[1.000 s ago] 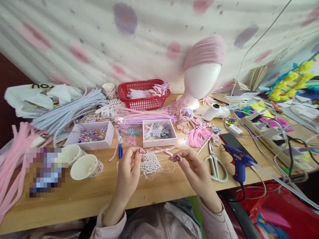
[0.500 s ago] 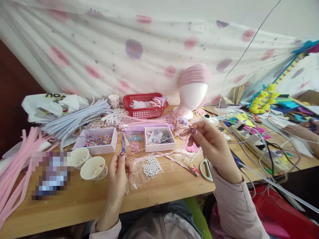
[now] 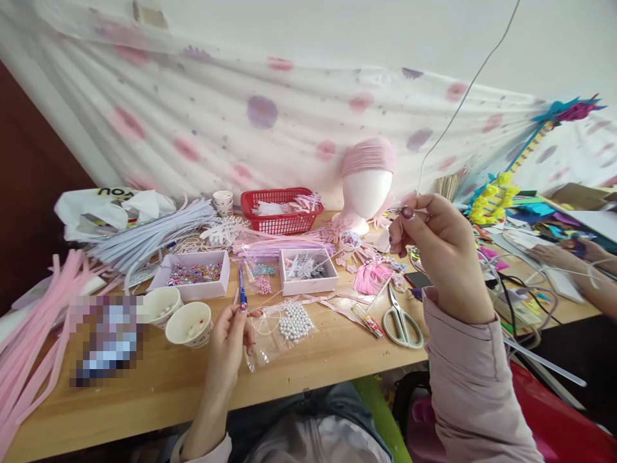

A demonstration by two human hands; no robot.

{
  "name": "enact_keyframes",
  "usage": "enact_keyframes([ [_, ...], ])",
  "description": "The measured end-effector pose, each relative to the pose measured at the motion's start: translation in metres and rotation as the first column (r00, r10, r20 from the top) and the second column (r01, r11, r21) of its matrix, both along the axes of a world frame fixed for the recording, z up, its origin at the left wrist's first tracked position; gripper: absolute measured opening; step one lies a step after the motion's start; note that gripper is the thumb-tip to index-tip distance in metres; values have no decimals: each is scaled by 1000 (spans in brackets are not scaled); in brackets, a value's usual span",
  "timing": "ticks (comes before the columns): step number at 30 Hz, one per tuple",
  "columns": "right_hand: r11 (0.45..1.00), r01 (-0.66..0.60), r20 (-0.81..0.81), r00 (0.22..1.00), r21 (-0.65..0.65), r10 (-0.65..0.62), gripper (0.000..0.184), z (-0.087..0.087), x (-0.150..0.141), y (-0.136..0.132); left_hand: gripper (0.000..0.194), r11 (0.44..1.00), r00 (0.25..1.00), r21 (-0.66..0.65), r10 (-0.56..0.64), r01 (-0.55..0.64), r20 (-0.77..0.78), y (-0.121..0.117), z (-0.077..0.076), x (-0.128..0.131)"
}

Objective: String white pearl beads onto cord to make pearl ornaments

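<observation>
Head view: a thin pale cord (image 3: 268,299) runs between the two hands above the wooden table (image 3: 308,366), its long axis slanting up from the left hand (image 3: 229,337) towards the raised right hand (image 3: 438,254). Thumb and forefinger of the left hand pinch its lower end, just beside a blue pen (image 3: 242,289); the right hand's fingertips are pressed together, seemingly on the far end, though the strand is too fine to follow all the way.

One white box (image 3: 220,283) holds multicoloured gems; another white box (image 3: 311,287) holds white and silvery pieces. The nearer paper cup (image 3: 201,335) contains a few white bits and a red one. A clear bag of pearl-like beads (image 3: 295,321) lies between the hands, and the red basket (image 3: 282,224) carries white and pink fuzzy stems.

Pixelation masks an object at left; another person's forearms (image 3: 569,260) are cut off by the right edge.
</observation>
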State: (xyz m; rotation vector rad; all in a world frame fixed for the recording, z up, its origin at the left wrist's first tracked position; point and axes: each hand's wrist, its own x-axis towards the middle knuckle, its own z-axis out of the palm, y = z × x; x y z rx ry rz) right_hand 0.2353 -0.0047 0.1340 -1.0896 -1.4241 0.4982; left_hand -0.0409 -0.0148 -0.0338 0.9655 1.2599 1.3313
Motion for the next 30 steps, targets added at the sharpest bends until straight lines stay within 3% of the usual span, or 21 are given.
enact_keyframes([
  [2, 999, -34, 9, 999, -15, 34, 21, -2, 0, 0, 36, 991, 981, 1, -135, 136, -140, -2, 2, 1],
  [4, 998, -58, 20, 998, -31, 59, 23, -5, 0, 0, 30, 967, 913, 21, -232, 254, -335, -3, 4, 3],
  [8, 999, -37, 36, 999, -19, 38, 22, -8, 3, -2, 22, 958, 829, 119, -160, 262, -536, 2, 2, 5],
  [12, 999, -40, 29, 999, -15, 40, 19, -10, 9, -3, 24, 923, 799, 195, -167, 333, -577, 12, -2, 16],
  [15, 995, -90, 31, 995, -40, 91, 12, -12, 10, 0, 20, 912, 790, 239, -133, 334, -599, 19, 9, 35],
  [17, 990, -132, 56, 989, -59, 135, 9, -13, 7, 2, 28, 906, 826, 298, -91, 301, -557, 23, 25, 51],
  [18, 986, -154, 63, 985, -67, 159, 8, -14, 6, 4, 32, 894, 854, 313, -132, 322, -503, 26, 34, 60],
  [20, 974, -208, 45, 976, -93, 213, 10, -17, 2, 6, 38, 834, 871, 296, -372, 465, -322, 30, 51, 80],
  [22, 958, -256, 7, 966, -129, 259, 14, -21, 0, 8, 51, 743, 784, 271, -614, 612, -86, 36, 61, 100],
  [25, 935, -304, -39, 952, -180, 302, 16, -27, 0, 7, 59, 719, 717, 269, -686, 641, 124, 44, 64, 119],
  [30, 934, -299, -115, 953, -195, 281, 18, -33, 3, 4, 40, 690, 682, 255, -719, 677, 134, 44, 59, 123],
])
